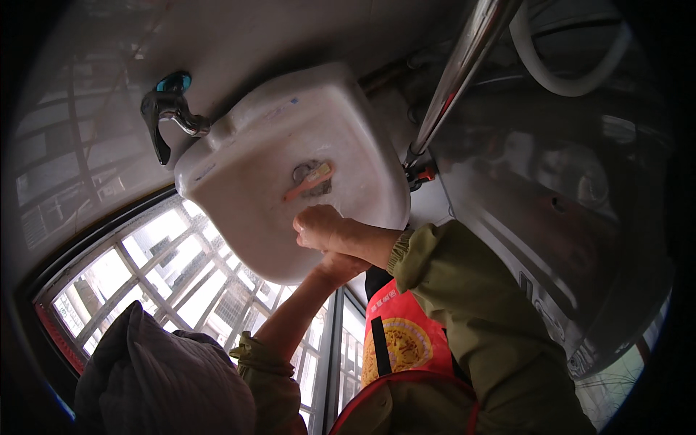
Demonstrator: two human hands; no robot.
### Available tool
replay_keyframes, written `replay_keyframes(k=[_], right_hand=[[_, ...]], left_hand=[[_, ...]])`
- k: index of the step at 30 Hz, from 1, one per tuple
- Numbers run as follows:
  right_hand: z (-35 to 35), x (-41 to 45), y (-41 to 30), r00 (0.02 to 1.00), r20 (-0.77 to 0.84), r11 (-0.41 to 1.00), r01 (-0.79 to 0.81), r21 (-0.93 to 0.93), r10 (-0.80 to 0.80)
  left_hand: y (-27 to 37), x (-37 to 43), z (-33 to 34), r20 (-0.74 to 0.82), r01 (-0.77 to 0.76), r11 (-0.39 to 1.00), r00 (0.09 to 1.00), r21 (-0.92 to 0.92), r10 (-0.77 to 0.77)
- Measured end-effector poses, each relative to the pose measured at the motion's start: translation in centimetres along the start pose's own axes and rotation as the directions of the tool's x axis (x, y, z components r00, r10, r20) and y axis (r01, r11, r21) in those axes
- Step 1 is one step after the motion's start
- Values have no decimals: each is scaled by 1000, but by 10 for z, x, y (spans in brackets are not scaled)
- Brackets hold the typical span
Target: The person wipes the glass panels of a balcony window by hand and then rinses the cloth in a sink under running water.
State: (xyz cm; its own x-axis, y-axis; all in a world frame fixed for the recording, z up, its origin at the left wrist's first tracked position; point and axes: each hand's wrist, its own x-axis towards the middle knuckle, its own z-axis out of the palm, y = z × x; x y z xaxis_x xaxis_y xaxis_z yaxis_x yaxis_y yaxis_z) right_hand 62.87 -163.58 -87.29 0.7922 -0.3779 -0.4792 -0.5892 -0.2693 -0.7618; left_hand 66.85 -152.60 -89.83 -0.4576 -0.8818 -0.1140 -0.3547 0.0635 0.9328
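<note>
Over the near rim of a white ceramic washbasin [261,228], my two wet-looking hands are together. My right hand [319,227] is curled, its wrist crossing over my left hand [343,265], which lies below and is partly hidden by it. Whether anything is inside the hands cannot be seen. Just beyond them, a pink-handled brush [308,182] lies across the drain at the bottom of the basin. A chrome lever tap [174,114] juts from the wall at the basin's back left corner; no water is seen running from it.
A chrome pole [462,65] slants up right of the basin, beside a large glossy appliance [554,185]. A pale hose [549,76] loops at the top right. Barred windows [179,266] lie at lower left, behind a grey cloth item [163,380]. A red printed apron [402,337] hangs below my arms.
</note>
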Motion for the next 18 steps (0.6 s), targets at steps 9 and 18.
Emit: replay_keyframes(k=[9, 18], right_hand=[[-128, -14, -60, 450, -891, 871, 411, 268, 62], [-181, 20, -116, 409, -882, 966, 195, -168, -236]], left_hand=[[52, 43, -84, -583, 188, 886, 805, 424, 108], [40, 70, -144, -839, 424, 902, 519, 85, -164]])
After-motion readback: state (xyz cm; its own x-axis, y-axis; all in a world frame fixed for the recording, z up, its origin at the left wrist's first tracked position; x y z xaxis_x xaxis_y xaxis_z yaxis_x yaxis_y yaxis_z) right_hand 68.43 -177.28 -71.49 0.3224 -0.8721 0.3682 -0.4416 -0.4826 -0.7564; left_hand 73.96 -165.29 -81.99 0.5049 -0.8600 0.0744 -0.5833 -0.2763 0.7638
